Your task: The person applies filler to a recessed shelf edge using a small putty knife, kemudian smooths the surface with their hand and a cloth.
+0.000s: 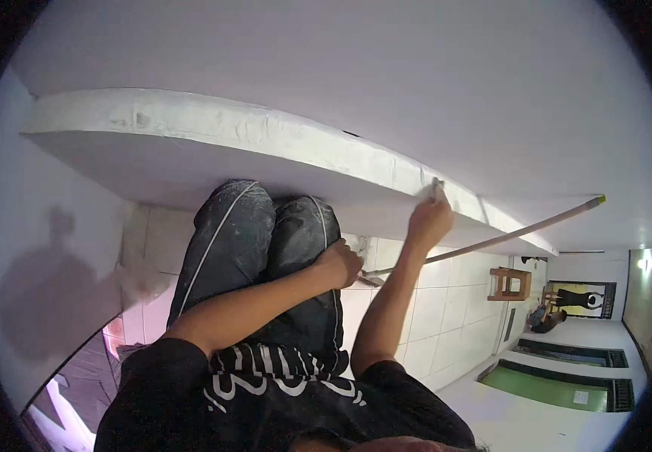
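Observation:
My right hand (430,220) is closed and reaches up to a long, curved white edge strip (296,145) with uneven, plaster-like patches. Its fingertips press a small greyish piece against the strip, too small to make out. My left hand (339,265) rests by my right knee, its fingers curled. Something thin and pale shows at its fingertips, its kind unclear. Close to those fingers lies the lower end of a long wooden pole (506,238) with a yellow-green tip; I cannot tell whether the hand touches it. My dark trousers (228,226) carry pale dust.
A brown wooden stool (509,284) stands on the pale tiled floor (435,328) to the right. Farther off are another person (549,322), a green door panel (544,388) and a doorway picture or opening (582,300). A grey-white wall (62,279) rises at left.

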`<state>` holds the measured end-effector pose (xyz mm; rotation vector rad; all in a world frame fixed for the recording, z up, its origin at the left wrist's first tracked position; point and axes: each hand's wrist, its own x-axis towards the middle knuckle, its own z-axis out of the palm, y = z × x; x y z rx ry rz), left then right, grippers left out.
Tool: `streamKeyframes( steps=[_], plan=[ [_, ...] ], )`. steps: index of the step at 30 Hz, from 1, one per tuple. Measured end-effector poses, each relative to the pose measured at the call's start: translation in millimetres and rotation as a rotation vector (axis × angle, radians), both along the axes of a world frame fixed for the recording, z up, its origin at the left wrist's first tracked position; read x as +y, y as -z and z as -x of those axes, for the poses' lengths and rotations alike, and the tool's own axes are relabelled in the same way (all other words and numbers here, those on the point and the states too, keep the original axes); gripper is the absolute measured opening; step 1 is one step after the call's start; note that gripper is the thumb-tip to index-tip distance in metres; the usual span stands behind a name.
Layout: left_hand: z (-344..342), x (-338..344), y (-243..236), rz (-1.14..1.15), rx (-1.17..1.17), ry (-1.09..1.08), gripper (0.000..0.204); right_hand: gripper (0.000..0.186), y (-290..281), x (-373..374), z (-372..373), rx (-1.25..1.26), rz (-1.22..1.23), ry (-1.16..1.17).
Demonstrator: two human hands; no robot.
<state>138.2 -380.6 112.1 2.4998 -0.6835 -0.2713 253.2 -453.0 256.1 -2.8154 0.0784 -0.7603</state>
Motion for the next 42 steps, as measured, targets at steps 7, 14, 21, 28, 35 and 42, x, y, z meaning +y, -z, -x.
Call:
streamKeyframes(
  steps=[7,14,21,28,35,42],
  plan=[
    [1.8,1.6,14.7,0.157,-0.184,-0.065,0.023,0.029,-1.0,56.5,34.3,0.091,0.045,-0.138],
    [2.1,5.5,4.9,0.012,-0.185,0.014,0.031,0.029,-13.2,-43.1,-9.3,-0.109,-0.169,-0.235],
    [1.8,0.0,11.5,0.04,-0.172,-0.004,0.029,0.026,15.0,-16.3,-30.5,-0.162,0.083,-0.044],
    [-2.5,2.8,0.6,0.025,-0.074,0.009,0.025,0.026,8.6,60.0,11.0,-0.1,0.057,-0.193],
    [-0.6,7.1,-7.3,-0.009,-0.071,0.021,0.027,0.026,-13.6,-7.9,-0.2,0.001,-0.485,-0.474],
    [-2.5,1.4,-2.2,-0.057,-0.017,0.065,0.032,0.029,5.1,-47.8,-25.2,-0.01,-0.113,-0.093]
  ],
)
